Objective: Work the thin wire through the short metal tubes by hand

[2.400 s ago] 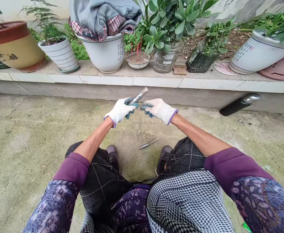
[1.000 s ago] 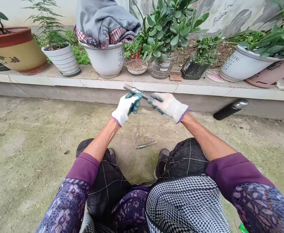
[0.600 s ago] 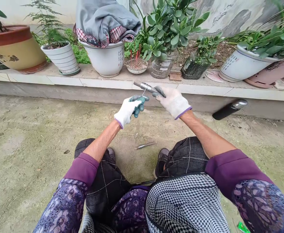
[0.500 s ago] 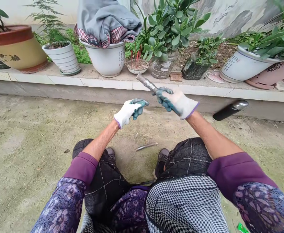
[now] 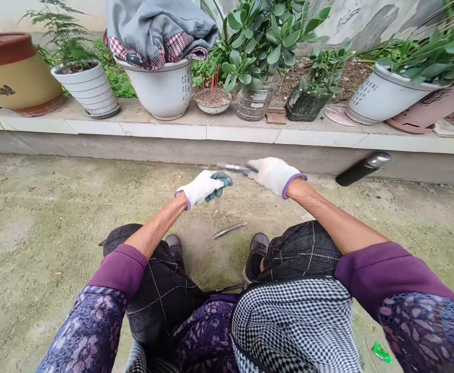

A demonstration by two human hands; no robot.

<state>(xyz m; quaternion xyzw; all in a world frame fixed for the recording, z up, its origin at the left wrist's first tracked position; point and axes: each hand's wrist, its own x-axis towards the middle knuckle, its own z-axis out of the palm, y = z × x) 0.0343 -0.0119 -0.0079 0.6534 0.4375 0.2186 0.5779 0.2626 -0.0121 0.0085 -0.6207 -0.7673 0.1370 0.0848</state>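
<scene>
Both my hands wear white gloves with green palms and are held out over my knees. My right hand [image 5: 274, 175] is closed round one end of a short grey metal rod wound with wire [image 5: 232, 167], which lies level and points left. My left hand [image 5: 203, 186] is curled just below the rod's free end, fingers pinched; whatever it holds is too thin to make out. A second metal rod [image 5: 230, 229] lies on the concrete between my shoes.
A tiled ledge [image 5: 164, 129] runs across the back with several plant pots; a white pot [image 5: 164, 88] carries grey and checked cloth. A black and silver flask [image 5: 362, 168] leans against the ledge at right. A green scrap [image 5: 382, 353] lies on the ground.
The rod passed from my left hand into my right hand, which swung it up and then lowered it level. My left hand let go and stays curled just below its tip.
</scene>
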